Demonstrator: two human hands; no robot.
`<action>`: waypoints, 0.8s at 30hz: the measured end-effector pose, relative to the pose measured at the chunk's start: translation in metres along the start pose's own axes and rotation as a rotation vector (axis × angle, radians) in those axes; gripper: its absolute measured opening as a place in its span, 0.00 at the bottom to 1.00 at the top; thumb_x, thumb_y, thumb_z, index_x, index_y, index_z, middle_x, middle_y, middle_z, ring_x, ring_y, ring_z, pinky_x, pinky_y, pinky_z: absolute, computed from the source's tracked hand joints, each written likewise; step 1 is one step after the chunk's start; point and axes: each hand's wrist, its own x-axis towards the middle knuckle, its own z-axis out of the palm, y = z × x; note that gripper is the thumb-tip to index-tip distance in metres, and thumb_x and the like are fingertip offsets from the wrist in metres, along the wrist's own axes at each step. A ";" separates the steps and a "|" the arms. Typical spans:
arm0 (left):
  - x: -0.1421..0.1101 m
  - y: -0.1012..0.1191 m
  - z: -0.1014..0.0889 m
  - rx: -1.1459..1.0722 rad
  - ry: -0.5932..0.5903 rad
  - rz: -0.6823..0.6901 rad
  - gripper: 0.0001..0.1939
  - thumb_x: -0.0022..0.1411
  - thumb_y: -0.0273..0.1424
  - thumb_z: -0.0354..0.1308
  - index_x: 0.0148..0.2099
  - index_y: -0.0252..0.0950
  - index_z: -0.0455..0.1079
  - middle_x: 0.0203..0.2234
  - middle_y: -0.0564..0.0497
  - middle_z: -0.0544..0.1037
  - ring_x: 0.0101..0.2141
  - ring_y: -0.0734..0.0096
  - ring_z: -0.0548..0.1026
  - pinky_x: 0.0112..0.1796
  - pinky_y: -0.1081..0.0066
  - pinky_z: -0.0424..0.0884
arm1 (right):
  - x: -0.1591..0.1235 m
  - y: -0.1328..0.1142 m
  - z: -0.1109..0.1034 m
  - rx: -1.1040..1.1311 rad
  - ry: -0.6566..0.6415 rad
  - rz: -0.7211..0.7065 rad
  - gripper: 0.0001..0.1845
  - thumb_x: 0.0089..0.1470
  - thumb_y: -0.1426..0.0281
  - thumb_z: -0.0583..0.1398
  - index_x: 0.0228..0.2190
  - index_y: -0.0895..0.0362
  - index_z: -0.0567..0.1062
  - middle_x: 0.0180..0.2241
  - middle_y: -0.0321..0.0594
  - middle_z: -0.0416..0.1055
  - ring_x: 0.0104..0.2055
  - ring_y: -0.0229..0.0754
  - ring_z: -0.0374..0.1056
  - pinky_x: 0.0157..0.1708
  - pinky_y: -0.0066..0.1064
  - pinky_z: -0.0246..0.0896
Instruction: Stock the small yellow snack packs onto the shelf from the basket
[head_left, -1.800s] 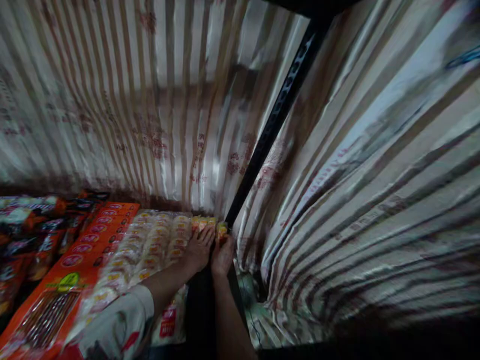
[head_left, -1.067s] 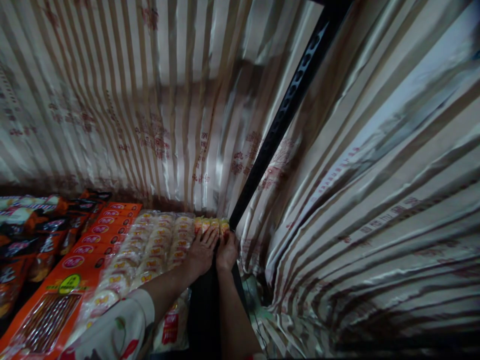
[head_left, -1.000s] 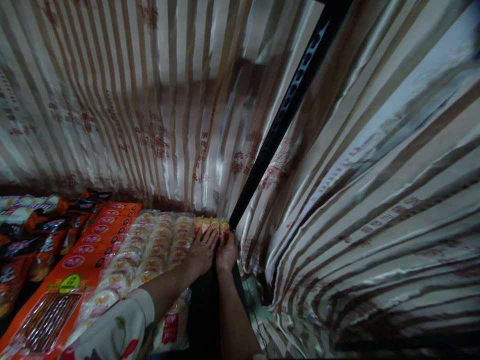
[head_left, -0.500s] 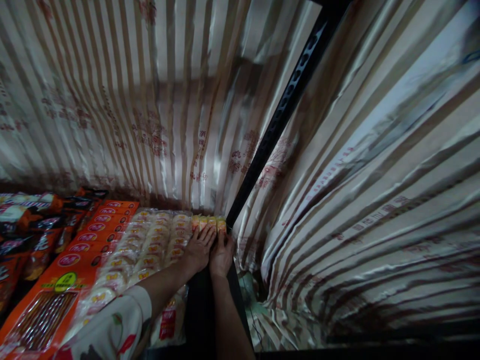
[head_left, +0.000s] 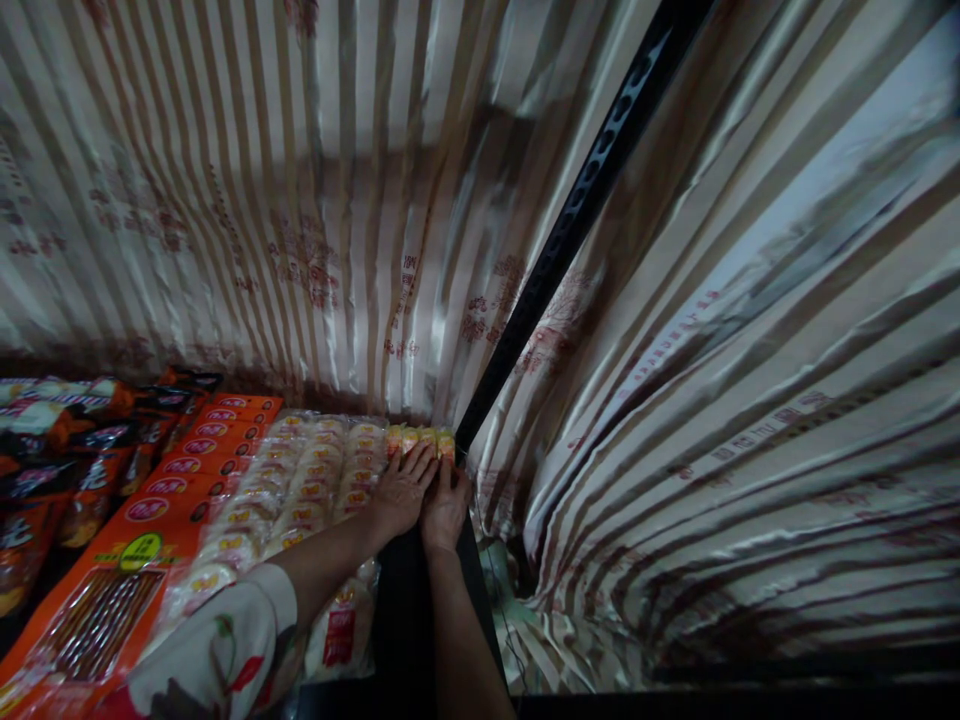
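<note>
My left hand [head_left: 403,493] lay flat on yellow packs [head_left: 425,437]. Right hand [head_left: 445,508] touched the end one, view too dim to tell its grip.

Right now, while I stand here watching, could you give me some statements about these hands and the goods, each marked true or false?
1. The left hand has its fingers over the fronts of the yellow packs. True.
2. The right hand is close beside the left hand. True.
3. The right hand is on the leftmost yellow pack. False: its fingertips are at the rightmost one.
4. The orange packs lie left of the white packs. True.
5. The white packs are right of both hands. False: they lie to the left.
</note>
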 end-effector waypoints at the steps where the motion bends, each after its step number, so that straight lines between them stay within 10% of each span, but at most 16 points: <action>1: -0.001 0.001 -0.002 0.003 0.004 -0.009 0.26 0.62 0.28 0.39 0.63 0.33 0.49 0.63 0.44 0.46 0.62 0.60 0.42 0.57 0.53 0.45 | 0.000 -0.001 -0.001 -0.002 -0.001 0.002 0.23 0.52 0.74 0.48 0.50 0.60 0.67 0.45 0.54 0.61 0.48 0.50 0.57 0.45 0.41 0.56; 24: -0.005 0.013 -0.004 0.007 -0.167 -0.074 0.24 0.63 0.25 0.37 0.60 0.28 0.56 0.61 0.39 0.53 0.61 0.58 0.47 0.56 0.56 0.52 | -0.001 -0.003 -0.006 -0.012 0.007 0.016 0.22 0.56 0.70 0.46 0.48 0.59 0.69 0.45 0.53 0.64 0.48 0.49 0.57 0.44 0.39 0.56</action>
